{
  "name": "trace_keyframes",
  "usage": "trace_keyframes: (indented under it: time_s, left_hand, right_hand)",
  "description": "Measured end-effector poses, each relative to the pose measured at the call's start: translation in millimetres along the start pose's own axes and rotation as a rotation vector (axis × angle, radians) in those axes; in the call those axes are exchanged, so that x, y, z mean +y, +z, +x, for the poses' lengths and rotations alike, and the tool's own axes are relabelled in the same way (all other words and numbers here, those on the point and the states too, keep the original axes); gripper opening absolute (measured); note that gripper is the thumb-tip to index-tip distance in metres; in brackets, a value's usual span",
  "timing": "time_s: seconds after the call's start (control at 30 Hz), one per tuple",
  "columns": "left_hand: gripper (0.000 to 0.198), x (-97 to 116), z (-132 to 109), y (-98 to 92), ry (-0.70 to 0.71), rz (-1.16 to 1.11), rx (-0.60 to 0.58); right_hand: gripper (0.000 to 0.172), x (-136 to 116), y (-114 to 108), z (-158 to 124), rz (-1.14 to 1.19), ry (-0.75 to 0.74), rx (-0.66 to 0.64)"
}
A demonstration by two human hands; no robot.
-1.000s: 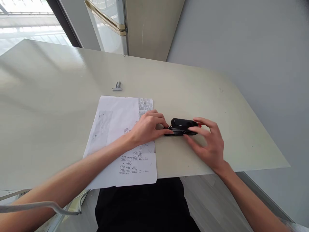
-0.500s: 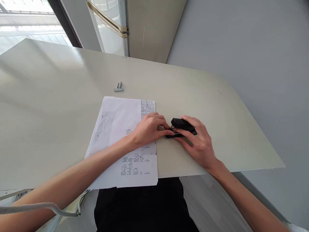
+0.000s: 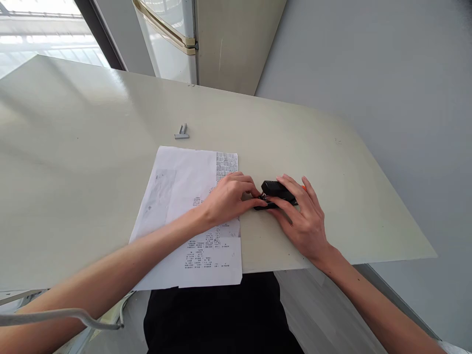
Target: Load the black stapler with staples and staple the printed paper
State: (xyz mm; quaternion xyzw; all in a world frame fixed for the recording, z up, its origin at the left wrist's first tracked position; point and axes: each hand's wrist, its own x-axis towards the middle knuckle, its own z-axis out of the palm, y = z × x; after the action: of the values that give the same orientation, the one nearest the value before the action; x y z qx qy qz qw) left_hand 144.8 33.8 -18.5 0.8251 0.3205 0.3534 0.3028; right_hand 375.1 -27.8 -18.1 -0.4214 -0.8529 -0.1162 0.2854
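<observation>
A black stapler (image 3: 273,188) lies on the table just right of the papers, its top arm raised from its base at the left end. My right hand (image 3: 304,216) is wrapped round the stapler's body, thumb low on the near side and fingers over the top; one finger is lifted, baring a bit of orange. From the left, my left hand (image 3: 236,194) pinches the stapler's front end with thumb and fingertips. Whatever small part lies between those fingertips is hidden. Printed sheets of paper (image 3: 188,172) lie under my left wrist and forearm.
Several grey strips of staples (image 3: 182,135) lie beyond the papers on the pale table (image 3: 92,196). The sheets overhang the table's near edge above my lap. A refrigerator (image 3: 236,44) stands past the far edge, and a wall (image 3: 368,59) runs along the right.
A finger of my right hand has lifted off the stapler's rear, and an orange bit now shows there. My left hand keeps its place at the front end.
</observation>
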Motion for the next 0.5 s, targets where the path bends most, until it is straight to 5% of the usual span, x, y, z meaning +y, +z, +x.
trace_keyframes:
  time_s: [0.33,0.5]
  left_hand:
    - [0.021,4,0,-0.5,-0.02,-0.013,-0.005]
    - [0.018,2,0,0.2,-0.049,-0.043,0.0]
  right_hand:
    - [0.056,0,-8,-2,0.001,0.02,-0.042]
    - [0.048,7,-19,8,0.143,-0.001,-0.031]
